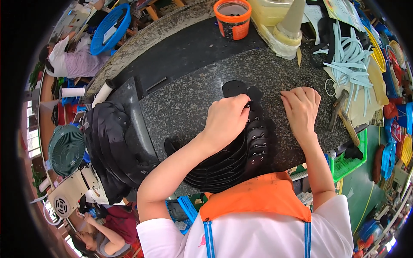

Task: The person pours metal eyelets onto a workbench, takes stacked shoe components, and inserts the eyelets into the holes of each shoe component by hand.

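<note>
A fanned stack of black leather pieces (241,159) lies on the speckled worktop (180,107), under the left hand (226,118). That hand is curled, pinching the top piece. The right hand (301,107) rests beside the stack, fingers bent, holding nothing. Farther off stands an orange tub (232,19).
</note>
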`<state>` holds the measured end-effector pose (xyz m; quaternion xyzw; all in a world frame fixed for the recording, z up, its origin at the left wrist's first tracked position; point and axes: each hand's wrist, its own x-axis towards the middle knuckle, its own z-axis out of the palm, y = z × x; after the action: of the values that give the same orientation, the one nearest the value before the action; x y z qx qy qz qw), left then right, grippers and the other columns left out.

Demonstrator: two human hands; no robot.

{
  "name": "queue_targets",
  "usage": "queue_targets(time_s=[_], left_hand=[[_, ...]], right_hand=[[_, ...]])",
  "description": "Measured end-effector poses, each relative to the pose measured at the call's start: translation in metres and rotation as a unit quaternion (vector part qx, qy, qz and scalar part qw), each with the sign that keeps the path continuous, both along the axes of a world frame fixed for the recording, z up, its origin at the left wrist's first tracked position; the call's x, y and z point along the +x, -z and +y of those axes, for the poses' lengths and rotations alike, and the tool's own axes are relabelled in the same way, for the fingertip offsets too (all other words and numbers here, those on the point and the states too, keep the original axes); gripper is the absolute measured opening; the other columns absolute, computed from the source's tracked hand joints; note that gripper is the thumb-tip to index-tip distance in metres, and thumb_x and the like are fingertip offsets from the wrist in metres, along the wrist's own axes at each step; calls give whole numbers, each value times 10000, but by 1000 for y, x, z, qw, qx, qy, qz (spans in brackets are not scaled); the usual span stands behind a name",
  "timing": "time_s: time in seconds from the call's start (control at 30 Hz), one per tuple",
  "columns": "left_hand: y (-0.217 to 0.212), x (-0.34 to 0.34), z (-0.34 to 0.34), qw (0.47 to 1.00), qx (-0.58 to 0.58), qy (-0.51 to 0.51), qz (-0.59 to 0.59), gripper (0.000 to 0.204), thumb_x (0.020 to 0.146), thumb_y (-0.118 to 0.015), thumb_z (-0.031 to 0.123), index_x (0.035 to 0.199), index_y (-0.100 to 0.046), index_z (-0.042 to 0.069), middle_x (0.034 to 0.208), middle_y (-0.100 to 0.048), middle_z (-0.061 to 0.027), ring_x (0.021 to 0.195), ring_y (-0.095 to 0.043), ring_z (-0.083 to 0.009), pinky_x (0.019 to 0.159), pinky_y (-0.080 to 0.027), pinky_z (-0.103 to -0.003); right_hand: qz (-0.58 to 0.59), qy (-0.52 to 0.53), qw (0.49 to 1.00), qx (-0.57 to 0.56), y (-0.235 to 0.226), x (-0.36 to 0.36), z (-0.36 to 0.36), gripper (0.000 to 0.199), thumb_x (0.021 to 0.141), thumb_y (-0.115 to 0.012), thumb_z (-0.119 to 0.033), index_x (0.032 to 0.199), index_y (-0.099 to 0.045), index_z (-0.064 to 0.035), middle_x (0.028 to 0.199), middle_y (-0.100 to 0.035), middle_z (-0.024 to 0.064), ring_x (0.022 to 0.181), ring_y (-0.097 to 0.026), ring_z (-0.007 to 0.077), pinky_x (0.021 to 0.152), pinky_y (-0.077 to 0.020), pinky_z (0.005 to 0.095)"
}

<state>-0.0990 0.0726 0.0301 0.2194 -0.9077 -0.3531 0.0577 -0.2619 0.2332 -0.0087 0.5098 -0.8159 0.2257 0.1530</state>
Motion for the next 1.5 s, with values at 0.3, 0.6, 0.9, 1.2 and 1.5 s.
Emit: queue_targets(time_s=[0.3,0.6,0.9,1.2,1.5], left_hand=[[-1,3,-5,998,-36,50,-19,215,870,-690,219,982,-661,38,903,-691,-137,817,-676,-348,701,-530,-424],[1,12,-33,900,422,-110,25,412,820,-727,10,1204,-581,-32,992,-665,-53,842,-638,-119,747,-509,-269],[-14,13,-26,860,504,-80,25,220,869,-713,31,1081,-672,-11,932,-682,-24,800,-621,-71,718,-496,-224],[4,5,-16,994,-8,-27,102,102,915,-644,63,973,-670,-17,804,-669,-40,718,-604,-59,615,-468,-268],[-10,9,-40,856,504,-46,-106,198,985,-583,140,1124,-610,2,937,-676,-9,808,-642,-52,715,-545,-227]], right_hand=[[-570,-25,810,-132,-15,28,-17,132,848,-719,-34,977,-698,-13,875,-692,5,800,-618,66,720,-496,233],[-634,-45,761,-134,-17,49,-37,124,851,-725,-26,973,-707,-9,859,-685,18,775,-626,84,720,-505,226],[-455,-151,871,-110,-26,46,-43,130,798,-733,-74,925,-753,-98,868,-576,41,864,-572,220,791,-473,340],[-7,107,994,37,3,-33,-3,158,813,-738,-190,944,-731,-101,940,-633,49,972,-565,249,909,-408,413],[-438,-90,891,-85,-26,35,-26,120,780,-760,-68,885,-705,-46,840,-658,51,865,-615,222,757,-497,335]])
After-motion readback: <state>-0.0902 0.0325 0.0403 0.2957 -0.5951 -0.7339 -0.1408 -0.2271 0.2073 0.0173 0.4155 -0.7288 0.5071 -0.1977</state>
